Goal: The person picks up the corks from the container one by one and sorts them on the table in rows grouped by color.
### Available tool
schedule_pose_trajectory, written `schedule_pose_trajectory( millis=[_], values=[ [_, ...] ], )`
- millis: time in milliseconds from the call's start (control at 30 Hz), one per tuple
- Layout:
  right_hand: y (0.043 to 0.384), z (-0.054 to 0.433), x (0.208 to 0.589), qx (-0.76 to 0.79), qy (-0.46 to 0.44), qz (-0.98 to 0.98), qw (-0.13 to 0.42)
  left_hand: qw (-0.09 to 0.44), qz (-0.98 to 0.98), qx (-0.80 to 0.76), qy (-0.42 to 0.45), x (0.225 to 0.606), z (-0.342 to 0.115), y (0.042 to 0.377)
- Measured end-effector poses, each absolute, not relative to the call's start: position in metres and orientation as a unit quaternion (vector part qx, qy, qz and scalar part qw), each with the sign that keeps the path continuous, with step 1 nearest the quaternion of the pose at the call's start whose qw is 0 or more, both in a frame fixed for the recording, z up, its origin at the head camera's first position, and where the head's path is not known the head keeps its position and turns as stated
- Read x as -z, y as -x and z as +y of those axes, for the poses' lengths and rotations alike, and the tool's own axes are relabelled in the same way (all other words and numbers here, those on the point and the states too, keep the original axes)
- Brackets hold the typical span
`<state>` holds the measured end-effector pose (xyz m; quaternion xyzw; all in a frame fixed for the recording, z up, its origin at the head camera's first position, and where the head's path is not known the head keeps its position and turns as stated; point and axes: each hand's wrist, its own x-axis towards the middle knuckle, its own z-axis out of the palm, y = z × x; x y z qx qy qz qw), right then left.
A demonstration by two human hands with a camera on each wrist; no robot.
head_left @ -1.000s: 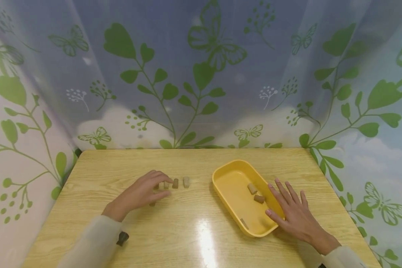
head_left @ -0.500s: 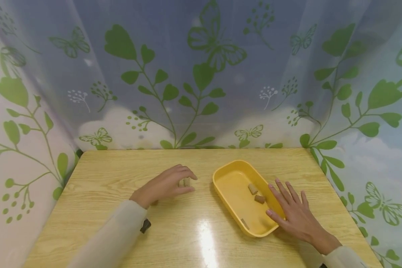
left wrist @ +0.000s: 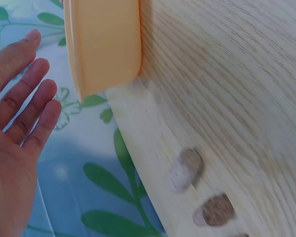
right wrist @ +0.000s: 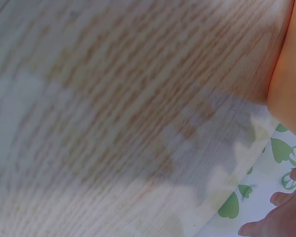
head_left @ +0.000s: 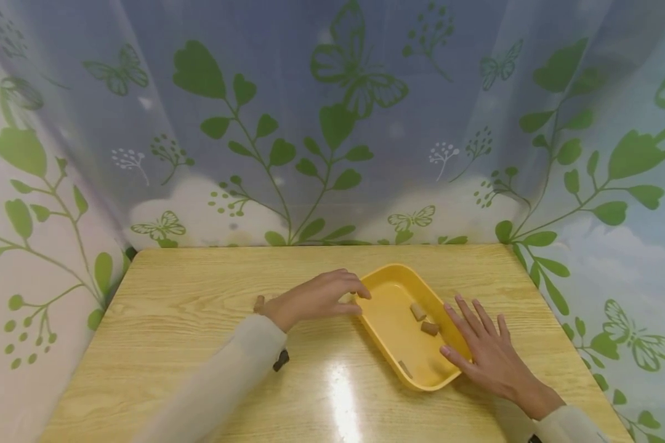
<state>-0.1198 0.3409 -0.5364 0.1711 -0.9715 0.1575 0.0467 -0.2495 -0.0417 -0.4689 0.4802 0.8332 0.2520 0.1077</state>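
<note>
My left hand (head_left: 322,296) is at the left rim of a yellow plastic tray (head_left: 378,337), thumb and fingers apart. In the left wrist view that hand (left wrist: 17,138) shows relaxed fingers with nothing in them, beside the tray's wall (left wrist: 106,44). My right hand (head_left: 486,354) lies with spread fingers over the tray's right rim. Inside the tray are a tan stub (head_left: 418,312), a brown stub (head_left: 429,329) and a thin dark piece (head_left: 404,369). Short cork-like stubs lie on the table, a pale one (left wrist: 186,170) and a brown one (left wrist: 215,210) among them.
The light wooden table (head_left: 188,277) ends at a curtain (head_left: 288,203) printed with green leaves and butterflies, which surrounds it at the back and sides. Another brown stub (head_left: 259,303) shows behind my left wrist; my left forearm hides others.
My left hand has moved right, from above the row of stubs to the tray's left rim. My right hand, the tray and the pieces in it have stayed in place.
</note>
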Motion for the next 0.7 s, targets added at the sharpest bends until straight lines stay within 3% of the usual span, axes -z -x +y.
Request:
schedule_pose_trajectory(
  millis=[700],
  values=[
    [0.120,0.340,0.534,-0.150,-0.165,-0.974,0.037,0.170,0.790,-0.194,-0.556,0.479,0.043,0.252]
  ],
)
